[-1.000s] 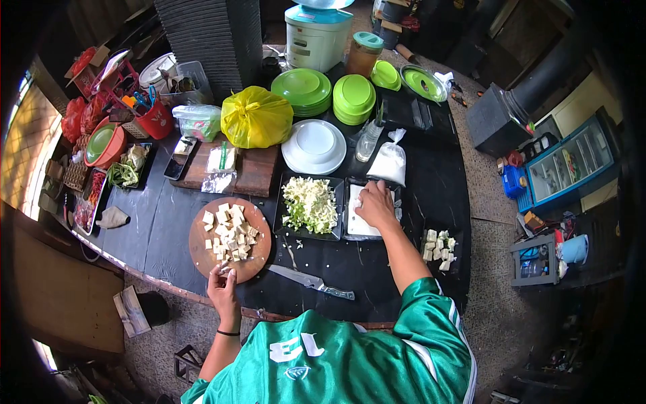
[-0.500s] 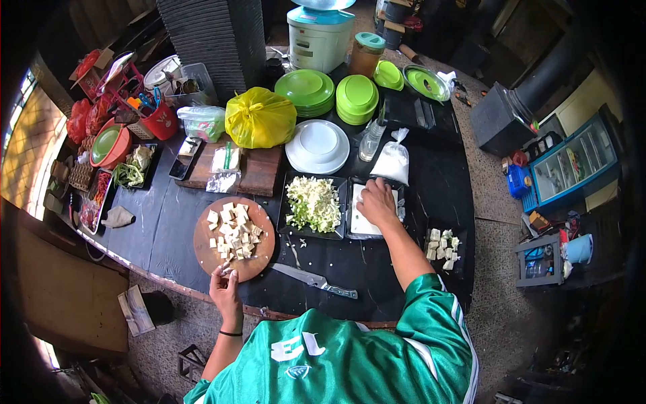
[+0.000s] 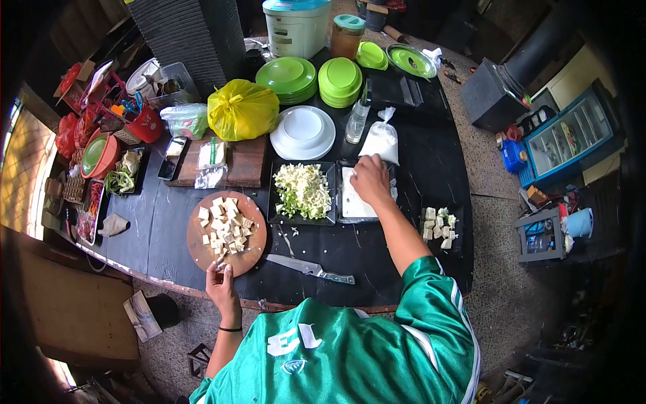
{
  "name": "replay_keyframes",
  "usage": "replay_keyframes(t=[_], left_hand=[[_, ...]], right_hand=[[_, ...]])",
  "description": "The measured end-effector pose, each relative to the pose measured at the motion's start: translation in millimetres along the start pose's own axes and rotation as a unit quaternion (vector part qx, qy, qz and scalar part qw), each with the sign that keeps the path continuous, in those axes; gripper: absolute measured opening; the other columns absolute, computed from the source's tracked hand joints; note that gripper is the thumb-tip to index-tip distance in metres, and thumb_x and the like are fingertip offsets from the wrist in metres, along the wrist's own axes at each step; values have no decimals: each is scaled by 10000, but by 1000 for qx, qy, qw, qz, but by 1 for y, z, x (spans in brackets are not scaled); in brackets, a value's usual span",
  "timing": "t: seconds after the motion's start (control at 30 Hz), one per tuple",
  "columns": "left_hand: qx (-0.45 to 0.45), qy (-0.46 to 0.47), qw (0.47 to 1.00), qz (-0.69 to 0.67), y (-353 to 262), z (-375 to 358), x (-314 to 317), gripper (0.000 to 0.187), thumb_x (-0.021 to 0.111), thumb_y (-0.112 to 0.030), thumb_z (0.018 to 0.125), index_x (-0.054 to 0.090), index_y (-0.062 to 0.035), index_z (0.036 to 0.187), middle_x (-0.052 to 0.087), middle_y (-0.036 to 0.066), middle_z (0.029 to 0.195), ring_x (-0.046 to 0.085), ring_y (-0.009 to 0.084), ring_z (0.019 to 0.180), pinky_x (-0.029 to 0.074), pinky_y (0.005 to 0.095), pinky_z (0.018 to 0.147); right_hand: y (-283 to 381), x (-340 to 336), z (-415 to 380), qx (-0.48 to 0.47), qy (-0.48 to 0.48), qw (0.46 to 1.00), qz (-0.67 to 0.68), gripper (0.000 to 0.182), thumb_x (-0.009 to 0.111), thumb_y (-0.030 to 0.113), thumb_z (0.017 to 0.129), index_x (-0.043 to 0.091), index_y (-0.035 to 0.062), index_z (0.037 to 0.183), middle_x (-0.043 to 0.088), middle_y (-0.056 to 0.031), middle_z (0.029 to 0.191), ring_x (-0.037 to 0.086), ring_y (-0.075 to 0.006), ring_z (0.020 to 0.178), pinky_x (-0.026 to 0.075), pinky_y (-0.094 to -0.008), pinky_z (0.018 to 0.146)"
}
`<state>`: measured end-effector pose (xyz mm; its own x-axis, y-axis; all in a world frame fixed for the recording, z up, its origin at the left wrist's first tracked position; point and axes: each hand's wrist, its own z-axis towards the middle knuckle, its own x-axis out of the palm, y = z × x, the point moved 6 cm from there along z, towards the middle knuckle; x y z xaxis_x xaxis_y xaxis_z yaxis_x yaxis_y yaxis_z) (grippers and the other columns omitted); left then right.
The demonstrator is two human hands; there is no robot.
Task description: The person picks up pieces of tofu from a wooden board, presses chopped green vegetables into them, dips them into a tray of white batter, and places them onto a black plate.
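A round wooden cutting board [image 3: 196, 252] carries a heap of pale, tofu-like cubes [image 3: 227, 225]. At its near edge is my left hand [image 3: 221, 284], thumb and fingers drawn together; whatever is between them is too small to make out. My right hand [image 3: 373, 182] reaches over a black tray [image 3: 342, 218] holding a flat white slab [image 3: 352, 196]. Its fingers are bent down at the slab's far part, with the tips hidden. A knife [image 3: 303, 266] lies on the table between board and tray. Left of the slab's tray, another black tray holds chopped pale-green vegetable [image 3: 303, 192].
More pale cubes [image 3: 439, 225] sit on a dark tray at the right. Behind are white plates [image 3: 303, 131], green plates [image 3: 286, 77], a yellow plastic bag [image 3: 243, 111], a clear bottle [image 3: 356, 124] and a bag of white contents [image 3: 381, 143]. A thick wooden block [image 3: 245, 165] stands behind the cutting board.
The whole view has shifted, so the table's contents appear a little higher and further left. Both hands stay at nearly the same places, the right over the slab's tray, the left at the board's edge.
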<state>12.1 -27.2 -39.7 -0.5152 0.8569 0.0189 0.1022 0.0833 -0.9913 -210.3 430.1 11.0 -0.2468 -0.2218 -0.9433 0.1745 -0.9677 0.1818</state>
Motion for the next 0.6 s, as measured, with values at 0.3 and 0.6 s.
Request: replay_keyframes(t=[0.3, 0.6], left_hand=[[12, 47, 999, -21, -8, -1, 20, 311, 749, -79, 1014, 685, 2, 1307, 662, -10, 1027, 565, 48, 875, 462, 204, 771], [13, 98, 994, 53, -1, -1, 37, 305, 748, -79, 1015, 677, 7, 1299, 697, 20, 1091, 614, 78, 942, 492, 236, 846]], right_hand=[[-28, -11, -17, 107, 34, 991, 72, 218, 806, 264, 860, 801, 53, 915, 730, -97, 1149, 601, -349, 1152, 485, -475, 1050], [-20, -10, -61, 153, -19, 982, 112, 189, 793, 252, 855, 822, 82, 931, 706, -84, 1139, 593, -335, 1175, 509, -469, 1015]])
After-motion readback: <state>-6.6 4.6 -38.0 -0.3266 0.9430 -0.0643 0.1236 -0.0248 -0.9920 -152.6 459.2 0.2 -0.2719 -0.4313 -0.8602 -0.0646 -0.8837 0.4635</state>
